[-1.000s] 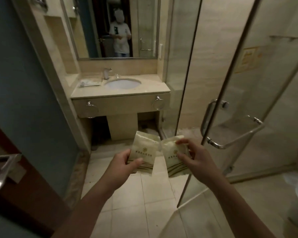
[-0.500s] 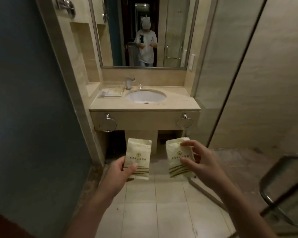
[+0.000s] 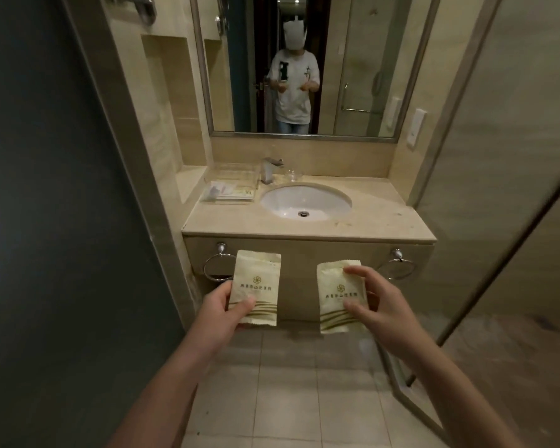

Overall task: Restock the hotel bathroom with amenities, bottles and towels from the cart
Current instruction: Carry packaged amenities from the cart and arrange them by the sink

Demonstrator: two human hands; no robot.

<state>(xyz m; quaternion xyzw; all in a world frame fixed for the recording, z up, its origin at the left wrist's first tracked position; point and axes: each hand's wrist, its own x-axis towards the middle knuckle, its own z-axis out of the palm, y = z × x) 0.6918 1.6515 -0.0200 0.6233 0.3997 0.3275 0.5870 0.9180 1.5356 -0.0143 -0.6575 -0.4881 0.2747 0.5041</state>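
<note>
Print illegible — left hand (image 3: 222,310) pinches left sachet (image 3: 256,282); right hand (image 3: 372,305) pinches right sachet (image 3: 337,295); counter tray (image 3: 236,173) contents perhaps packets.

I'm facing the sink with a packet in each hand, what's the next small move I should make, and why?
Probably step closer and lift the left packet and right packet to the clear tray left of the sink. The left hand and right hand hold them below the counter edge, and the tray already holds flat packets.
</note>
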